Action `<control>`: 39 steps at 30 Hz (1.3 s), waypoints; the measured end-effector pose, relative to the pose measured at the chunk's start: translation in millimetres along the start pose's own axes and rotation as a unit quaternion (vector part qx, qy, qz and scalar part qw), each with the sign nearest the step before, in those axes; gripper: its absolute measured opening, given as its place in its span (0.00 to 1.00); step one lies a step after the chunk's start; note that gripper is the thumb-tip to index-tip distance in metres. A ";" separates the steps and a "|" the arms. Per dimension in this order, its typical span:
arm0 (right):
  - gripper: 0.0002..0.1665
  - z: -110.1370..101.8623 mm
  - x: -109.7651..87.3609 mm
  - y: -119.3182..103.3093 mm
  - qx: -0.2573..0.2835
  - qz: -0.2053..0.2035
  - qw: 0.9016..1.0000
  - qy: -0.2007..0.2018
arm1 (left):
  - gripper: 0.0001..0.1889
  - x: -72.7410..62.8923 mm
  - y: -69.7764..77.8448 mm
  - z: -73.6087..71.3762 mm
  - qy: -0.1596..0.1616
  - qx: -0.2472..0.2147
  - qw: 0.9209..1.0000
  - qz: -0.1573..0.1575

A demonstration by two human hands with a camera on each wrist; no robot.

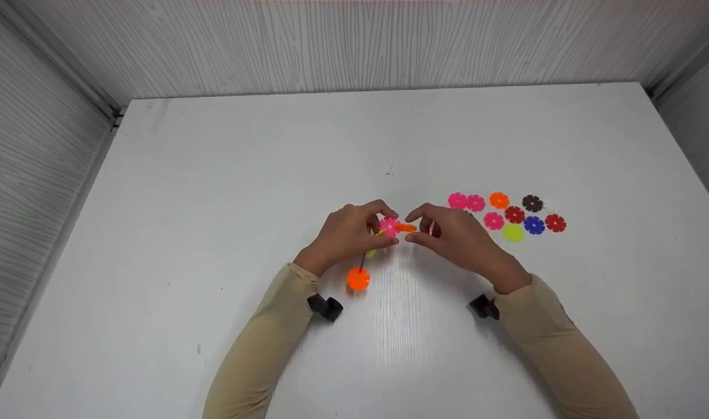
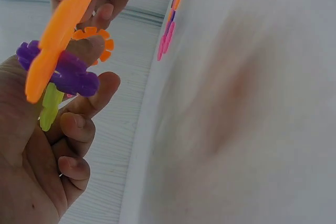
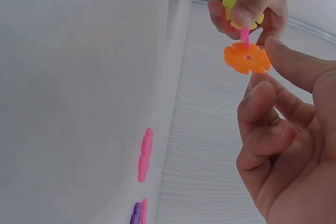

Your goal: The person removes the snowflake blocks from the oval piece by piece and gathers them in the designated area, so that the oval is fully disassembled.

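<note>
My left hand pinches a chain of notched plastic flower discs joined edge to edge. In the right wrist view its thumb lies over a yellow disc, with a pink disc beyond it. An orange disc forms the end facing my right hand. The right thumb and index finger stand spread around that orange disc, fingertips close at its rim, other fingers bent. At the chain's other end, a purple disc and another orange disc hang below the left hand.
Loose flower discs lie on the white table right of the hands: several pink, red, one orange, one black, one blue and one yellow. Grey wood-grain panels border the table.
</note>
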State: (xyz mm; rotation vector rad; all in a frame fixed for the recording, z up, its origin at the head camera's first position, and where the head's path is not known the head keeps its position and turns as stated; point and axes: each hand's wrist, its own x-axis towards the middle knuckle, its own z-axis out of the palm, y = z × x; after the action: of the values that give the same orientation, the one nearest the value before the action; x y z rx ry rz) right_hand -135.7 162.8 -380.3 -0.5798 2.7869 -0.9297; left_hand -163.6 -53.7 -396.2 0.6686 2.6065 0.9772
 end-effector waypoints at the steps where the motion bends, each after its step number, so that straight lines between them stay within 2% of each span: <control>1: 0.19 0.9 -0.1 -0.5 -0.002 -0.003 1.000 0.002 | 0.19 0.0 0.7 0.3 0.004 0.001 1.000 0.006; 12: 0.11 4.5 -0.3 -2.2 -0.014 -0.022 0.999 0.034 | 0.18 -1.3 3.4 3.2 0.031 0.007 0.999 0.043; 20: 0.10 5.9 -0.5 -1.9 -0.045 -0.049 0.996 0.067 | 0.18 -1.9 4.2 2.4 0.032 0.001 0.998 0.050; 32: 0.08 -6.5 -5.5 -4.6 -0.057 -0.096 0.989 0.095 | 0.18 -7.1 15.2 -4.7 0.055 0.042 0.994 0.090; 39: 0.08 -12.7 -3.9 -7.2 -0.061 -0.132 0.983 0.116 | 0.17 -10.9 19.9 -10.5 0.079 0.053 0.989 0.112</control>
State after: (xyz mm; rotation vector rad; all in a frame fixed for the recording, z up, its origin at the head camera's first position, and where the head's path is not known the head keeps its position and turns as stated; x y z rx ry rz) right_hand -133.1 166.1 -365.8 -0.9349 3.0435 -0.9324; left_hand -152.1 -51.8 -374.1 0.9657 2.7831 0.9962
